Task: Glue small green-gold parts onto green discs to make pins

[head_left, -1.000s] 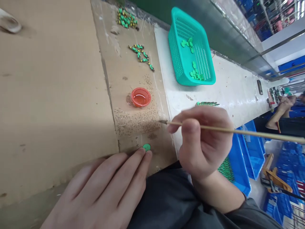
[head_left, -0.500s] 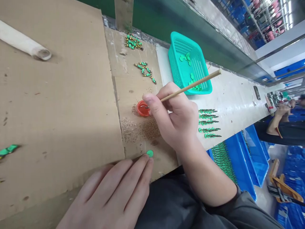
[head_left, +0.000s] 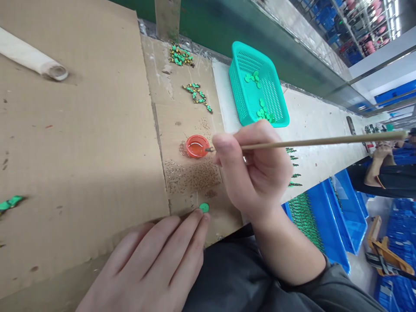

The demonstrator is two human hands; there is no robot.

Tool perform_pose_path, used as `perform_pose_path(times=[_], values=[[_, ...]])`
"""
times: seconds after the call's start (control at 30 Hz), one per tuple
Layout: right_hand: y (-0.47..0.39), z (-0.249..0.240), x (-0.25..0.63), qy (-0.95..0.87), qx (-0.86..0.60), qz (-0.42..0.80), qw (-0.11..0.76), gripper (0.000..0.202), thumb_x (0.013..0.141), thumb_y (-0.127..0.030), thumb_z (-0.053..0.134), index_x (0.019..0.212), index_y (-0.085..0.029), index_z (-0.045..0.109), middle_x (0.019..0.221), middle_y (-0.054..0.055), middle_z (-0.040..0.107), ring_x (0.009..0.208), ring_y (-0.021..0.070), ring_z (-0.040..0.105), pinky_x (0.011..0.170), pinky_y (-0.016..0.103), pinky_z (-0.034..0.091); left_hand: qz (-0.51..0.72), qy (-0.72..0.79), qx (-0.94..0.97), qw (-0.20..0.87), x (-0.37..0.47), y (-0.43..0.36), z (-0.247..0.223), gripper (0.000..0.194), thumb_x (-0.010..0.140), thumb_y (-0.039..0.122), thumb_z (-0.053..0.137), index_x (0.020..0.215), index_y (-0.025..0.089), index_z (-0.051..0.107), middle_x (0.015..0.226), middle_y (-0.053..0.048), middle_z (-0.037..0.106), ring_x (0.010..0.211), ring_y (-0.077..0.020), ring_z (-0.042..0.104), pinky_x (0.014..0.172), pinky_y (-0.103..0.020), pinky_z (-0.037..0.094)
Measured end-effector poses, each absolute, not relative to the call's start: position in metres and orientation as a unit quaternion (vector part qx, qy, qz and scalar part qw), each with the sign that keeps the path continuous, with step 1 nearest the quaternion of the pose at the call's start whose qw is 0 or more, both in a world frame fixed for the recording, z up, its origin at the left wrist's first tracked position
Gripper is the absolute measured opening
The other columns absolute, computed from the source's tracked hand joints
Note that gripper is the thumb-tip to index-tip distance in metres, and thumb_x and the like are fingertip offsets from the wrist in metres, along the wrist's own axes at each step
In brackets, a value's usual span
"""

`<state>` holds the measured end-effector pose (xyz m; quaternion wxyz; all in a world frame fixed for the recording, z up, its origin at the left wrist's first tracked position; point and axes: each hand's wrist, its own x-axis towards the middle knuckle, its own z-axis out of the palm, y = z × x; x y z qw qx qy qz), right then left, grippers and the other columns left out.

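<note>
My right hand (head_left: 256, 169) pinches a thin wooden-handled brush (head_left: 318, 141) between thumb and fingers. The brush's dark tip is at the right rim of a small red cup (head_left: 197, 151) with shiny liquid in it. Nearer my body, my left hand (head_left: 162, 255) lies palm down with its fingers together. Its fingertips press on the lower edge of a small round green disc (head_left: 204, 207) with dark dots, on the cardboard (head_left: 227, 208).
A teal basket (head_left: 240, 95) holds several green discs. Small green-and-yellow pieces (head_left: 180, 56) lie in a heap at the back. To the right stand blue bins (head_left: 325, 216) below the table, and a person (head_left: 390, 169) works there. A pale rod (head_left: 29, 54) lies far left.
My right hand has moved right, away from the red cup. The brush has swung to nearly level, its tip drawn to the cup's rim. My left hand stays put.
</note>
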<state>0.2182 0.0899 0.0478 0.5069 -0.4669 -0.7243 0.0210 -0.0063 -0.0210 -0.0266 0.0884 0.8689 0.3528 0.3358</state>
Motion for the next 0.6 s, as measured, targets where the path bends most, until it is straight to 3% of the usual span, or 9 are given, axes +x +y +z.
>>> perform_pose_path(times=[0.3,0.6], values=[[0.081,0.040,0.219,-0.765,-0.489,0.044,0.416,0.037,0.126,-0.034,0.078,0.092,-0.026,0.064,0.077,-0.007,0.065,0.062,0.0095,0.057,0.063,0.026,0.054,0.329,0.348,0.875,0.073,-0.005,-0.018,-0.021,0.038,0.121,0.026,0.058,0.149,0.021,0.084,0.154,-0.005,0.084,0.134,-0.0289,0.077,0.119,-0.049,0.058],[0.045,0.042,0.226,-0.734,-0.460,0.085,0.493,0.026,0.127,-0.032,0.069,0.102,-0.026,0.067,0.080,-0.003,0.070,0.065,0.0154,0.070,0.060,0.032,0.059,0.318,0.356,0.876,0.074,-0.005,-0.018,-0.018,0.042,0.118,0.027,0.063,0.155,0.024,0.083,0.161,-0.003,0.083,0.134,-0.0283,0.079,0.119,-0.047,0.061]])
